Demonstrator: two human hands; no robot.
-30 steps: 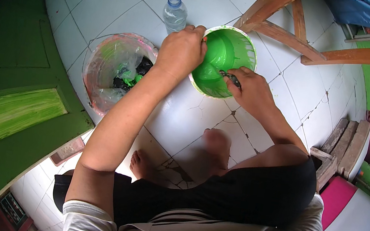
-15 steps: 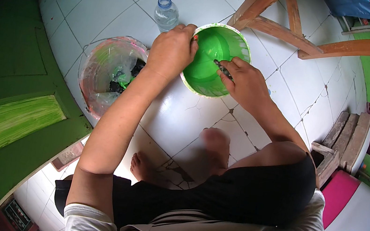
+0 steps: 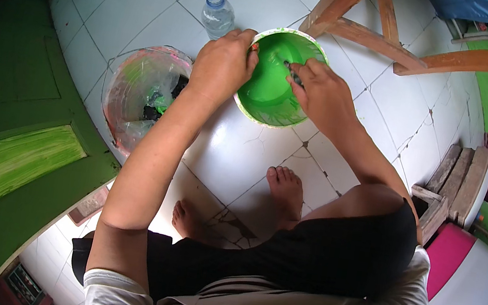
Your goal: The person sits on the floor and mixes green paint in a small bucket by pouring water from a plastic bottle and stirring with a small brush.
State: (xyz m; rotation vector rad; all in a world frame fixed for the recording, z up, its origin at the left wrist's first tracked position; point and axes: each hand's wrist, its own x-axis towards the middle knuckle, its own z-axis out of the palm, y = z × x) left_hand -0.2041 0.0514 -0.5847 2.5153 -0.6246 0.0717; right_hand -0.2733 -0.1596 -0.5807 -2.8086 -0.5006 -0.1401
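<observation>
At the left edge of the frame stands a dark green panel (image 3: 16,83) with a brighter, streaky green inset. Just right of it, left of centre, a paint-smeared round container (image 3: 117,88) holds crumpled plastic and dark and green scraps. At the upper centre-left, an uncapped clear bottle (image 3: 217,21) stands upright, its blue-rimmed mouth up, just beside the person's left hand (image 3: 226,59). That hand curls over the left rim of a pale bucket (image 3: 286,117), seemingly to steady it; a small orange-red piece (image 3: 255,47) shows by its thumb, too little of it to identify. The bucket sits on the white tiled floor (image 3: 231,157), a little above the frame's centre. Its round mouth faces up, its long axis running roughly upright, foreshortened from above, and bright green liquid (image 3: 264,83) fills its lower part. Inside the mouth, a dark slim tool (image 3: 294,74) lies diagonally, its visible end toward the upper left; whether it dips into the liquid cannot be told. The right hand (image 3: 325,95) grips it, thumb against fingers, probably for control, reaching over the right rim. At the upper right stand worn wooden legs (image 3: 371,45).
</observation>
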